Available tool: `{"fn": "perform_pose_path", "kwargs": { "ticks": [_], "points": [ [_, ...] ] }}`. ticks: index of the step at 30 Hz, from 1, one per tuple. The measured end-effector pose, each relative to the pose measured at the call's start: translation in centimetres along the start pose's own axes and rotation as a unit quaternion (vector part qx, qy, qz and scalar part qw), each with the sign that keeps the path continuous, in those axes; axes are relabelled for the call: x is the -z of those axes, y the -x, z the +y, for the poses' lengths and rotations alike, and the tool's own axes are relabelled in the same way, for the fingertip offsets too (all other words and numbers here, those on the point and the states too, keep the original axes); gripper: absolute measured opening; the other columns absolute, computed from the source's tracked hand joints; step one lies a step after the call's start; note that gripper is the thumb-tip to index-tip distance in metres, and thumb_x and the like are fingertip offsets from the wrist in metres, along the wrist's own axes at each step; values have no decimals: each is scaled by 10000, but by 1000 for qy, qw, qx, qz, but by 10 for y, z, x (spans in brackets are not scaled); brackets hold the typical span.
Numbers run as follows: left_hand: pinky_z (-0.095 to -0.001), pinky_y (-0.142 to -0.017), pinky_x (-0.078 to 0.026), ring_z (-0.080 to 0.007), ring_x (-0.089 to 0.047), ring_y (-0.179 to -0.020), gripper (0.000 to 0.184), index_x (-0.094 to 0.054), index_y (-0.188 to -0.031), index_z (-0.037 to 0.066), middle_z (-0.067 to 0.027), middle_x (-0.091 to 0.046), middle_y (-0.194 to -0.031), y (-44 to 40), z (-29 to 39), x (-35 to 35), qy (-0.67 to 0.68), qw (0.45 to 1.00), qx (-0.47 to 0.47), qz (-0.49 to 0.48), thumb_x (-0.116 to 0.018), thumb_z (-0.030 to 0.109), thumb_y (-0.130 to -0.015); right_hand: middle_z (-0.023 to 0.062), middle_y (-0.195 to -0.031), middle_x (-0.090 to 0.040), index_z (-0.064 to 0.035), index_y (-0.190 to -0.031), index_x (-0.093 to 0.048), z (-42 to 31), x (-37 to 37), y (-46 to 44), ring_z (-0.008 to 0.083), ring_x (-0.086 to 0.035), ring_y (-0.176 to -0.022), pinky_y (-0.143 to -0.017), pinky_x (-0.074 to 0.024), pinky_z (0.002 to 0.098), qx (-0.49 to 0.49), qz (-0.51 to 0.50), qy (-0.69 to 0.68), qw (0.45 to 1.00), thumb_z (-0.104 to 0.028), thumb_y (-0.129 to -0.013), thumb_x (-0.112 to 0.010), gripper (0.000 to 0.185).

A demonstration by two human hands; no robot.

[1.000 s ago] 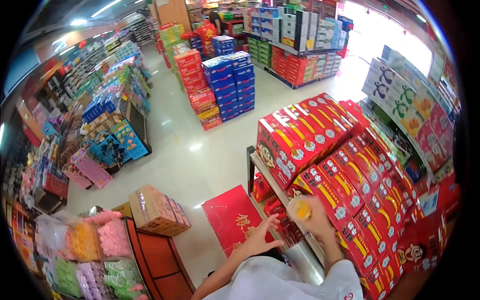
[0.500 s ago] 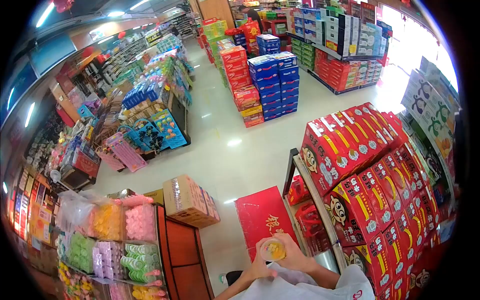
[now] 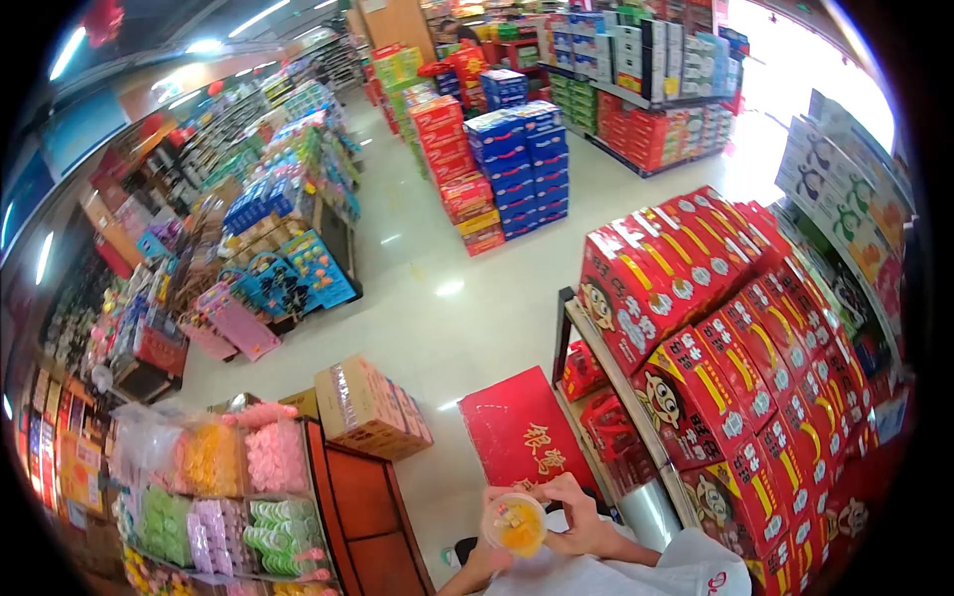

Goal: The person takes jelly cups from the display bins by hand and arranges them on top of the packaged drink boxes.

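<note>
A small round clear cup (image 3: 516, 526) with yellow and orange contents is at the bottom centre, its round top facing me. My left hand (image 3: 486, 558) is wrapped around its left and lower side. On the other side, my right hand (image 3: 581, 526) has its fingers bent and closed against the cup's right edge. What the right fingertips grip there is partly hidden. Just beyond the hands, a flat red box (image 3: 522, 417) with gold characters lies on the floor.
Red milk cartons (image 3: 696, 397) are stacked on a shelf at my right. A candy bin (image 3: 204, 457) with several compartments stands at lower left, beside a brown cardboard box (image 3: 368, 402). Blue cartons (image 3: 517, 169) rise from the floor ahead.
The cup has moved a little left and lower and appears larger, tilted more toward me. My right hand has shifted from around it to its right edge. The view has turned slightly.
</note>
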State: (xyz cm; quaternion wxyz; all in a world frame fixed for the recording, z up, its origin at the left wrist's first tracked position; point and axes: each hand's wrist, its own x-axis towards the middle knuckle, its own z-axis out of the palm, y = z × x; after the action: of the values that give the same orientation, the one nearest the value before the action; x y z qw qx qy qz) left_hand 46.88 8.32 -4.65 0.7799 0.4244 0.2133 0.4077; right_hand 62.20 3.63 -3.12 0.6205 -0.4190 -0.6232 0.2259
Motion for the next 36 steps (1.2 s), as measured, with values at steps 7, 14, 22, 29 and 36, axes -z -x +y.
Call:
{"fn": "perform_pose_path", "kwargs": {
  "ticks": [7, 14, 22, 29, 36],
  "points": [
    [-364, -898, -407, -224, -440, -1095, 866, -400, -1173, 101, -64, -469, -1121, -14, -2, -14, -155, 963, -140, -172, -926, 405, -557, 185, -1184, -498, -64, -1292, -414, -41, 20, 13, 304, -515, -1027, -904, -414, 412, -77, -23, -5, 997, -49, -724, -714, 642],
    [-382, -930, -401, -270, -430, -1150, 950, -398, -1257, 85, -50, -475, -1141, -11, 30, 5, -327, 902, -173, -222, -954, 302, -518, 207, -1255, -448, -82, -1389, -279, -19, 3, 17, 300, -490, -1134, -985, -382, 431, -53, -48, -102, 992, 58, -769, -595, 709],
    [-314, -811, -482, -231, -591, -920, 451, -628, -1015, 24, -87, -630, -986, 18, 24, -4, -214, 963, -141, -84, -808, 158, -625, 220, -1287, -453, -50, -1326, -355, -18, -2, 11, 316, -492, -1182, -957, -405, 381, -27, -108, -135, 985, 153, -722, -490, 651],
    [-331, -883, -415, -227, -515, -1024, 622, -484, -1187, 34, -97, -514, -1131, 17, 32, 1, -310, 936, -150, -75, -814, 153, -673, 209, -1294, -447, -45, -1337, -330, -2, -20, 18, 318, -470, -1219, -1038, -345, 423, -73, -90, -194, 974, 182, -719, -482, 676],
    [-318, -780, -475, -217, -599, -883, 389, -590, -1025, 7, -108, -596, -999, 26, 54, 11, -299, 948, -82, -64, -779, 130, -708, 153, -1241, -461, -44, -1387, -258, -6, -37, 4, 229, -500, -1078, -963, -390, 376, -105, -129, -265, 950, 147, -776, -539, 699]
  ]
}}
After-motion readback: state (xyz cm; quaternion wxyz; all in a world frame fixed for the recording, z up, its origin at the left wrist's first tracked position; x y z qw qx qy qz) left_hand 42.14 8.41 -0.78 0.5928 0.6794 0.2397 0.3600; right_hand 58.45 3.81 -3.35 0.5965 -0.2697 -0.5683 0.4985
